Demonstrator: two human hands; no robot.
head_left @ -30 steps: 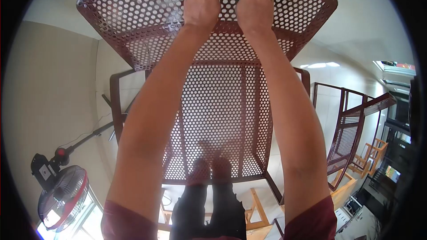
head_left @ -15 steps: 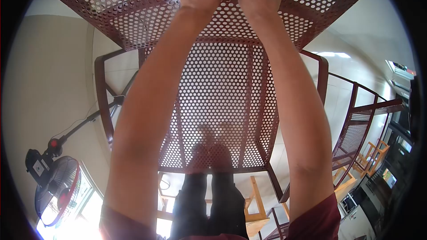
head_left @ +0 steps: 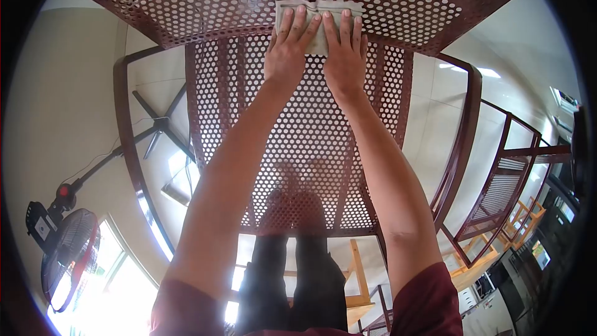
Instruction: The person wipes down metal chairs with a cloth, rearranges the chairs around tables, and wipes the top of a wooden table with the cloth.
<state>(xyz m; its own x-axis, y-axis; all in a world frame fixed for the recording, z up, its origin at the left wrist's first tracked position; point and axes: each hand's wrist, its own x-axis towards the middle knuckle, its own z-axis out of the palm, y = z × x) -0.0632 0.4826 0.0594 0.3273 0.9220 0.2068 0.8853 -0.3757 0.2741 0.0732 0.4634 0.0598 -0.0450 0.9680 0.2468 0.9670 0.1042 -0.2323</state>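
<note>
A dark red metal chair with a perforated seat (head_left: 308, 130) and a curved perforated backrest (head_left: 217, 3) fills the middle of the view. A folded beige cloth (head_left: 317, 42) lies against the lower part of the backrest, near where it meets the seat. My left hand (head_left: 287, 56) rests flat on the cloth's left half with fingers stretched out. Beside it, my right hand (head_left: 344, 59) lies flat on the right half, fingers extended and slightly spread. Both palms face the chair, and the thumbs are mostly hidden.
A fan (head_left: 71, 255) with a red rim stands at the left, its pole running to a black leg base (head_left: 160, 126). Another dark red metal chair (head_left: 497, 193) is at the right. Wooden furniture (head_left: 357, 280) stands below, near my legs.
Both hands have come down from the upper backrest to its lower part. The cloth beneath them now shows, and the view has shifted slightly.
</note>
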